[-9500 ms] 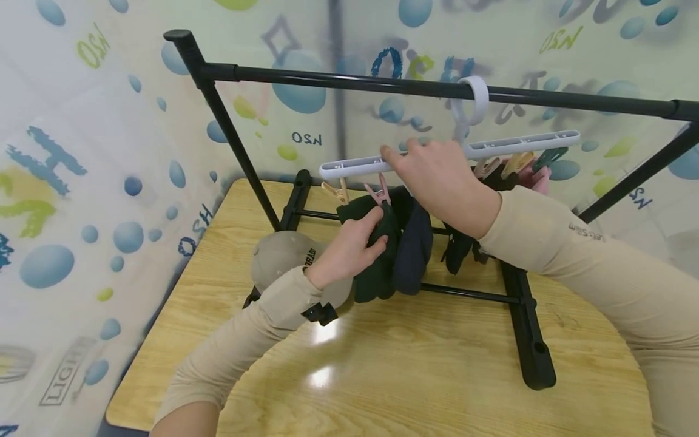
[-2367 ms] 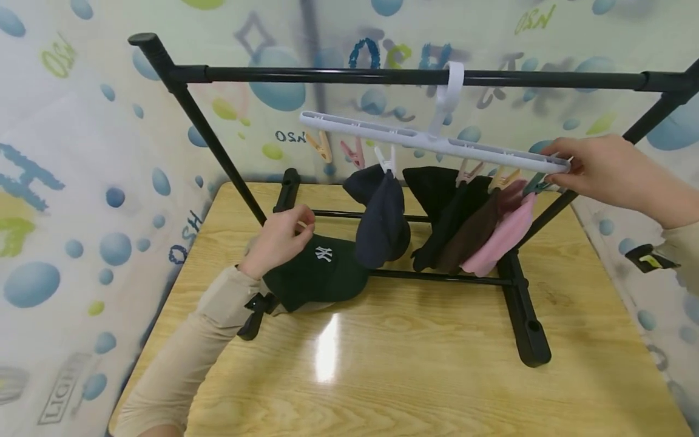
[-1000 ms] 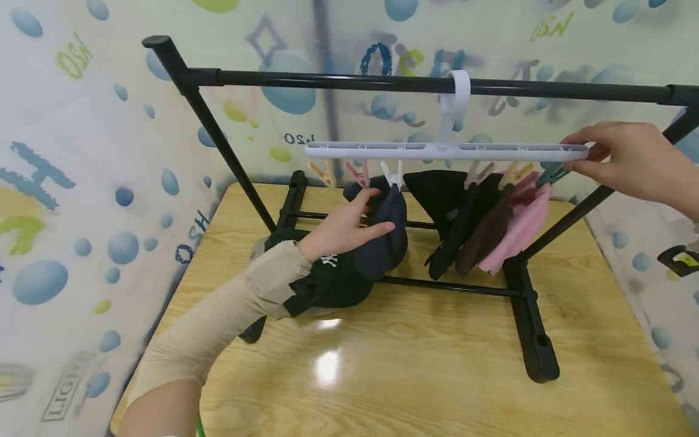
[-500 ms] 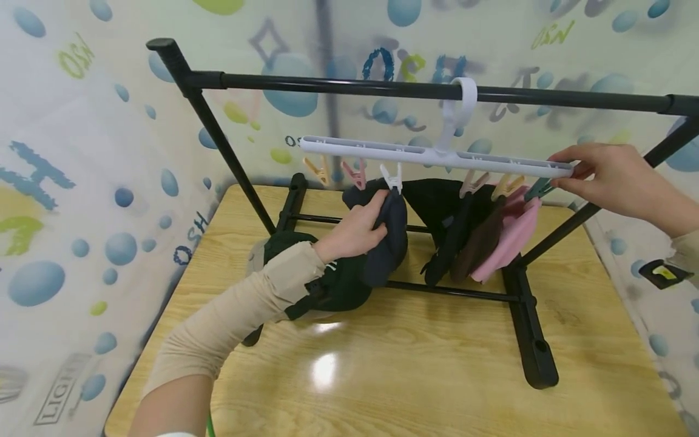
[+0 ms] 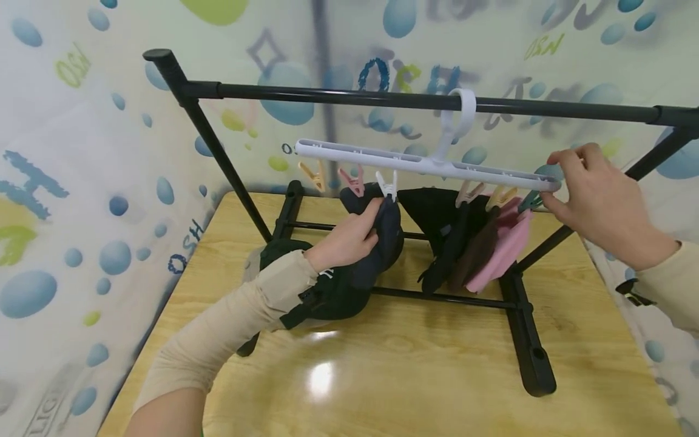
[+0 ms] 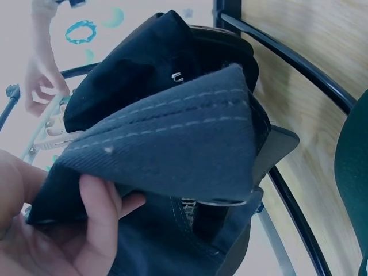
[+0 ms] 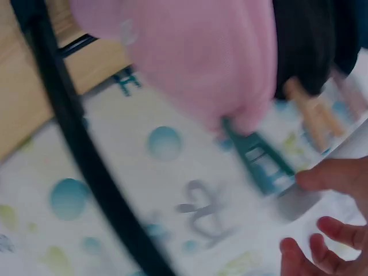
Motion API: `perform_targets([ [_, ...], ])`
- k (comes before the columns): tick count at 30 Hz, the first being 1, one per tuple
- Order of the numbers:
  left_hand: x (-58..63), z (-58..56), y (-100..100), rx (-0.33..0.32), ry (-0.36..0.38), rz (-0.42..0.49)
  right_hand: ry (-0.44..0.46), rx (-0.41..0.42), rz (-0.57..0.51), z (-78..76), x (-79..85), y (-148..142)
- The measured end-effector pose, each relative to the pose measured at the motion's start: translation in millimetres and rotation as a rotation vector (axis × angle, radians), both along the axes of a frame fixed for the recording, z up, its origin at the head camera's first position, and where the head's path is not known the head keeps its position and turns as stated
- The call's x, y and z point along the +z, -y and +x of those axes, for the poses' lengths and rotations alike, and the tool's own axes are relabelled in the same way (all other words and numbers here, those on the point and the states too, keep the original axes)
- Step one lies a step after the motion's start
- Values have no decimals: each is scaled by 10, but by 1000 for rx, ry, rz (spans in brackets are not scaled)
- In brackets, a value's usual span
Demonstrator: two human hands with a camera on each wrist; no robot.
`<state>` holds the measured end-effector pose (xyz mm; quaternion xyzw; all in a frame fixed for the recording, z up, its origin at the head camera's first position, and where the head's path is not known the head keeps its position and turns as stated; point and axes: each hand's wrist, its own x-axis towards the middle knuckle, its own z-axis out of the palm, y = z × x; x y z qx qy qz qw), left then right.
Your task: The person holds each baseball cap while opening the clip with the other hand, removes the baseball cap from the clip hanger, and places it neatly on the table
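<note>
A navy cap (image 5: 391, 233) hangs from a white clothespin (image 5: 388, 183) on a white hanger (image 5: 360, 153). My left hand (image 5: 345, 241) pinches the cap's edge just below that clothespin; in the left wrist view its fingers curl at the folded fabric of the navy cap (image 6: 172, 138). My right hand (image 5: 606, 206) is at the hanger's tilted right end. In the right wrist view the thumb touches that end beside a green clothespin (image 7: 259, 161), while the other fingers of the right hand (image 7: 339, 224) stand apart from it.
Black, brown and pink caps (image 5: 505, 255) hang on the hanger's right half. A dark green cap (image 5: 344, 300) lies on a beige cap (image 5: 252, 266) on the wooden table (image 5: 426, 364). Yellow (image 5: 314, 176) and pink clothespins (image 5: 352, 180) hold nothing. A black rack (image 5: 306, 94) frames everything.
The green cap, earlier hanging, now lies on the beige one. My left hand has reached the navy cap and grips it. My right hand went from mid-hanger to its right end and has loosened.
</note>
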<state>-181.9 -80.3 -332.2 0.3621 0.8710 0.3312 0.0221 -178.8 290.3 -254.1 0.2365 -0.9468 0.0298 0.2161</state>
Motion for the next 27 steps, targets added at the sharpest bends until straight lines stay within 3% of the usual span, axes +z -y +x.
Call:
perform_targets([
  [3,-11,18,-7,-5,-2,-1,-207,147,-3,131,-39,190],
  [4,-16,25,-11,-8,-9,0,-240,206,-8,161,-48,271],
  [8,-20,51,-34,-16,-50,1,-275,390,0,262,-109,633],
  [11,-10,72,-50,-26,-62,-7,-267,455,25,297,-163,895],
  [18,18,131,-45,-40,-79,1,-278,430,24,144,-189,1396],
  [23,15,161,-54,-32,-85,1,-322,332,12,19,-164,1663],
  [27,40,198,-75,-27,-50,3,-347,240,32,4,-131,1805],
])
